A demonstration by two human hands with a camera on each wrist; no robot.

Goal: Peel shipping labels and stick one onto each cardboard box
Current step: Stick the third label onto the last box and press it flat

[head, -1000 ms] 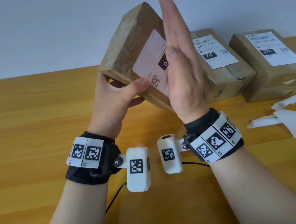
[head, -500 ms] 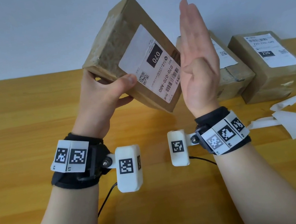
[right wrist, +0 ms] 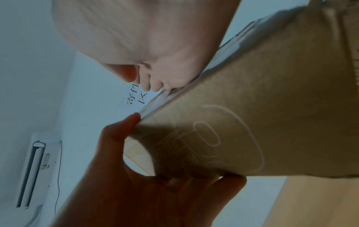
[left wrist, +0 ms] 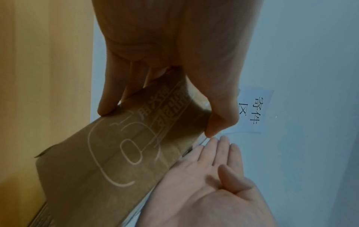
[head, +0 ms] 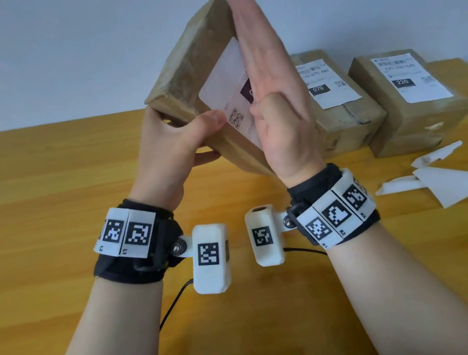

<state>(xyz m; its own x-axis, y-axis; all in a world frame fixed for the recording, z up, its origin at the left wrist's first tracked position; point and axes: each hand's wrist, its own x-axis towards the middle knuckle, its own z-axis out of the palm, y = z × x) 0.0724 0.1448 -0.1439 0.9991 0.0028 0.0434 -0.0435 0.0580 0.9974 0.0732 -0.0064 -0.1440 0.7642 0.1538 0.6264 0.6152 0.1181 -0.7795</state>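
Observation:
I hold a brown cardboard box (head: 194, 70) tilted up above the table. My left hand (head: 172, 144) grips its lower left corner, thumb on the labelled face and fingers behind. A white shipping label (head: 230, 101) with a QR code lies on that face. My right hand (head: 269, 79) is flat with straight fingers and presses on the label, covering its right part. The left wrist view shows the box's printed underside (left wrist: 124, 155) between my left hand (left wrist: 155, 95) and the flat right palm (left wrist: 209, 176). The right wrist view shows the same box (right wrist: 252, 107) under my right hand (right wrist: 151, 64).
Two more cardboard boxes (head: 339, 117) (head: 411, 106) stand at the back right of the wooden table (head: 45, 192), each with a white label on top. Torn white backing papers (head: 448, 183) lie in front of them. A white wall rises behind.
My right hand had lifted off the label half a second ago; now it presses flat on it again. The box has shifted right and stands steeper.

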